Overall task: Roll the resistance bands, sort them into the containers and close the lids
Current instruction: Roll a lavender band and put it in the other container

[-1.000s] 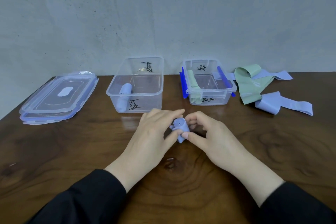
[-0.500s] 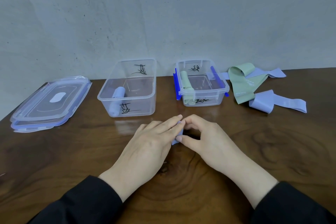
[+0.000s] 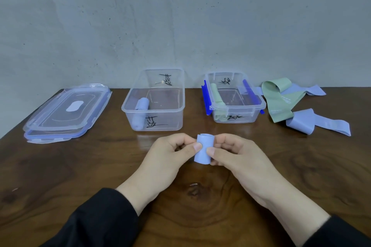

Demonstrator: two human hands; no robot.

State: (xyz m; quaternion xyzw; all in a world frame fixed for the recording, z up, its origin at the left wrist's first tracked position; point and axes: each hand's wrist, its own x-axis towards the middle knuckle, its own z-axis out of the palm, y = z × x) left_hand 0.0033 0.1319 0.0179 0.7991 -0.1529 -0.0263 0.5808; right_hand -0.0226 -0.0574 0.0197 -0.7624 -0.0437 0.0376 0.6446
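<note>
A rolled lilac-blue resistance band (image 3: 203, 151) stands nearly upright between my hands, just above the table. My left hand (image 3: 166, 158) pinches its left side with thumb and curled fingers; my right hand (image 3: 236, 158) pinches its right side. Behind them, a clear container (image 3: 154, 114) holds one rolled blue band (image 3: 140, 114). To its right, a smaller clear container with blue clips (image 3: 234, 106) holds a rolled green band (image 3: 217, 102). Unrolled bands lie at the far right: a green band (image 3: 280, 99) and a blue band (image 3: 313, 123).
Two stacked clear lids with blue rims (image 3: 66, 112) lie at the back left. Another blue band (image 3: 309, 90) lies partly under the green one. The dark wooden table (image 3: 80, 176) meets a grey wall behind the containers.
The roll was pressed low under my fingers on the table; now both hands hold it raised and upright, with its full side visible.
</note>
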